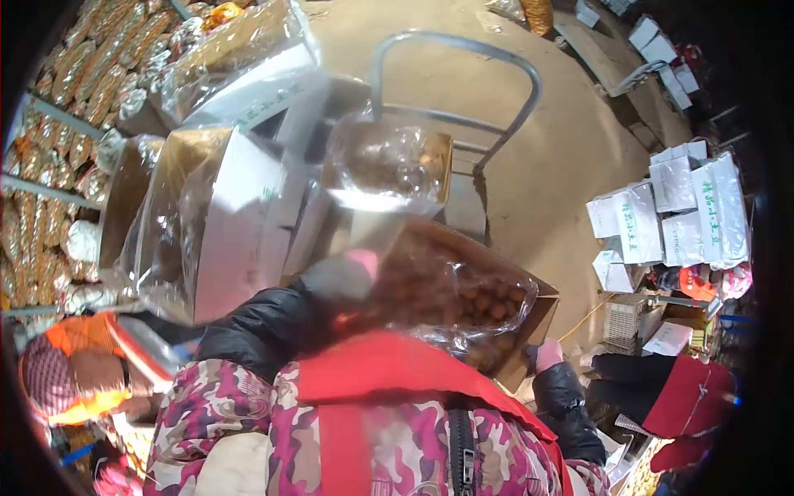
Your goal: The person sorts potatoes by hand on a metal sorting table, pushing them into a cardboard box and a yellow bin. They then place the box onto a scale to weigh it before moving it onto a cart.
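An open cardboard box of small round potatoes is close in front of my body, turned at an angle. Clear plastic film lines it and lies partly over the potatoes. At the box's left side is my left hand, in a pink glove and blurred by motion, closed on the box; its fingertips are hidden. My right hand, also pink-gloved, grips the near right corner, with most fingers out of sight. Just beyond stands another film-lined potato box on a metal-framed trolley.
Large white cartons with plastic liners stand to the left, before racks of filled bags. White cartons are stacked at the right. Other people are close by: an orange garment at lower left, a red one at lower right.
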{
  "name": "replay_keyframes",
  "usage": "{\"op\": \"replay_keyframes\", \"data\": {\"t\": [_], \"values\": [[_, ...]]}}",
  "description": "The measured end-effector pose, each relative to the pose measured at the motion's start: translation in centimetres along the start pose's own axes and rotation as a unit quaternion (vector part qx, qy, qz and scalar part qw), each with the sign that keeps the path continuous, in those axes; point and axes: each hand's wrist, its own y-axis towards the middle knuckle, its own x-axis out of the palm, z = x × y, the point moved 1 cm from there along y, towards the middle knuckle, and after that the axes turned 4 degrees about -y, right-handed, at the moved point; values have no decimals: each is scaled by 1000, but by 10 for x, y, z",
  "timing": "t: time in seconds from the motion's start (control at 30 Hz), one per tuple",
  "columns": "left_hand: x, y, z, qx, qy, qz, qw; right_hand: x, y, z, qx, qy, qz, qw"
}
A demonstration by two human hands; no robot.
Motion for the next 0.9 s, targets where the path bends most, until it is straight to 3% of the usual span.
{"op": "replay_keyframes", "data": {"t": [0.03,0.07,0.1,0.17,0.2,0.3,0.33,0.47,0.53,0.6,0.67,0.73,0.77,0.8,0.83,0.87,0.9], "values": [[-30,2,-2,26,-5,-1,1000,-13,3,-28,3,59,3,998],[0,71,-35,13,26,5,1000,-24,1,-60,-22,45,-18,999],[-21,79,-42,32,17,2,999,-36,-4,-95,-47,32,-39,998],[-84,70,-50,61,-12,-9,998,-48,13,-125,-17,44,-9,999],[-114,68,-55,67,-16,-35,997,-56,23,-135,-44,-64,49,996],[-194,66,-69,55,-56,-21,997,-106,-1,-278,-59,-72,26,995],[-236,44,-69,83,-119,4,989,-114,10,-297,-62,-35,12,997],[-264,76,-106,-1,-108,32,994,-139,49,-354,-57,109,-24,992],[-280,83,-119,-33,-139,65,988,-148,68,-390,-76,107,-22,991],[-302,86,-127,-58,-151,80,984,-151,70,-442,-116,38,-9,992],[-303,98,-136,-80,-136,82,984,-145,78,-478,-87,-13,7,996],[-278,125,-163,-51,-108,110,987,-124,118,-481,-192,-76,2,978],[-262,143,-180,-73,-100,107,987,-116,117,-502,-151,-64,-2,986],[-248,158,-195,-96,-91,102,986,-108,139,-511,-210,-247,12,946],[-240,165,-201,-120,-83,97,985,-101,152,-518,-238,-227,24,944],[-266,141,-177,-152,-106,67,980,-93,166,-520,-185,-122,-16,975],[-271,137,-175,-145,-102,71,982,-84,183,-515,-198,-184,-17,963]]}}
